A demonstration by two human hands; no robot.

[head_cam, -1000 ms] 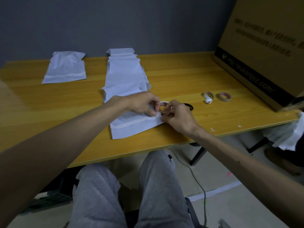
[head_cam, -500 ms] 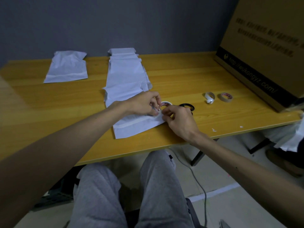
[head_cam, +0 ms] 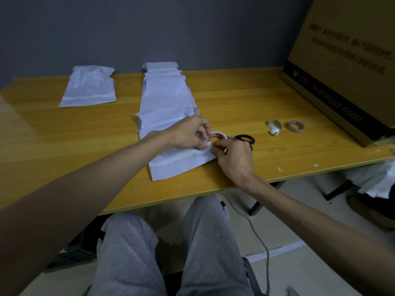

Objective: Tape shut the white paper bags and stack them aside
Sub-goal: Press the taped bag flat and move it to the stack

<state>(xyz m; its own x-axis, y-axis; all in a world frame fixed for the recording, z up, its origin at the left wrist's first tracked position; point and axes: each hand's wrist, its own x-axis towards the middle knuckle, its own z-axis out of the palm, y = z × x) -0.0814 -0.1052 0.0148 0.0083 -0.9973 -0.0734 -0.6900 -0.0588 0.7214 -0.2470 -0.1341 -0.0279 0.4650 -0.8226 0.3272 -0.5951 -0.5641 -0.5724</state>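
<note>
cardboard box (head_cam: 342, 60), right side of frame: black band (head_cam: 327, 99) along its lower edge carries light print, reads "http://wukongyz.com/", with a small round logo at the left end. above the band, rows of dark print on the brown face, too blurred to read. white tape roll (head_cam: 218, 135), centre of frame: red marks on the inner core, illegible. brown tape roll (head_cam: 296, 126), right of centre: red marks likewise illegible.

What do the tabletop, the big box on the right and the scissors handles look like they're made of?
Tabletop: wood or wood-look laminate, smooth; yellowish grain lines show. Box: brown cardboard, matte, with dark printed lettering. Scissors handles: likely black plastic, faintly glossy loops.
</note>
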